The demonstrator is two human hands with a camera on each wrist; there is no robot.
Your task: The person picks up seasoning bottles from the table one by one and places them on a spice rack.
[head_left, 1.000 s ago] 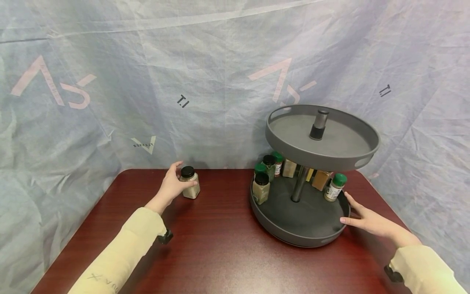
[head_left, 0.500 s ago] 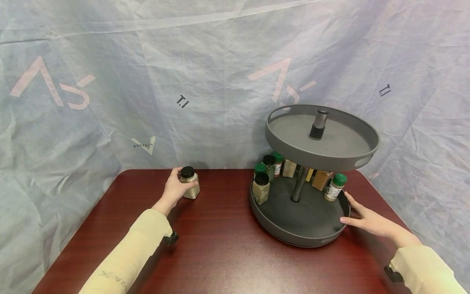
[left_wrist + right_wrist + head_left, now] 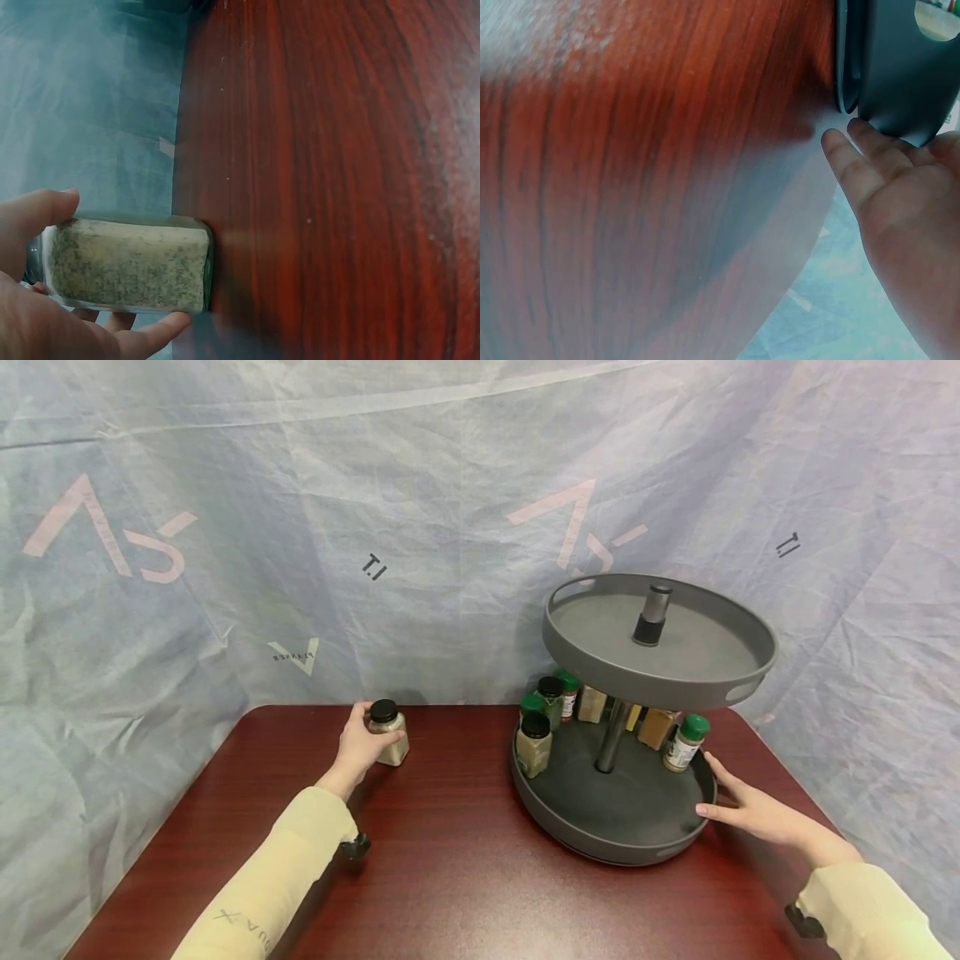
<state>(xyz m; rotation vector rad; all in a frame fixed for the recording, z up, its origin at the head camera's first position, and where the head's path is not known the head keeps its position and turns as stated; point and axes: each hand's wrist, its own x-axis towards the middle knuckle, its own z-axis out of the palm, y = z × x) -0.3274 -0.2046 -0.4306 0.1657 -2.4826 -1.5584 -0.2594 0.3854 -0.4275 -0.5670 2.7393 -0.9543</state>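
On the left of the table, my left hand (image 3: pixel 362 750) grips a square glass spice jar (image 3: pixel 392 745) with a black lid. The jar stands upright, its pale flecked contents visible in the left wrist view, thumb on one side and fingers on the other. At the right stands a dark grey two-tier turntable (image 3: pixel 615 852). My right hand (image 3: pixel 757 810) holds the right rim of its lower tier, the thumb over the edge and the fingers along the outside. In the right wrist view the fingers (image 3: pixel 851 165) are fairly straight against the dark wall; the thumb is mostly hidden.
Several spice jars line the lower tier, among them a black-lidded jar (image 3: pixel 534 750) at the left and a green-lidded jar (image 3: pixel 684 745) at the right. A brown box (image 3: pixel 657 728) stands behind. The upper tier (image 3: pixel 705 639) overhangs them. A hanging cloth (image 3: pixel 450 635) backs the table (image 3: pixel 450 860).
My left forearm has shifted right, and the raised fingers of that hand have closed in around the spice jar. The jar, the turntable and my right hand have stayed in place.
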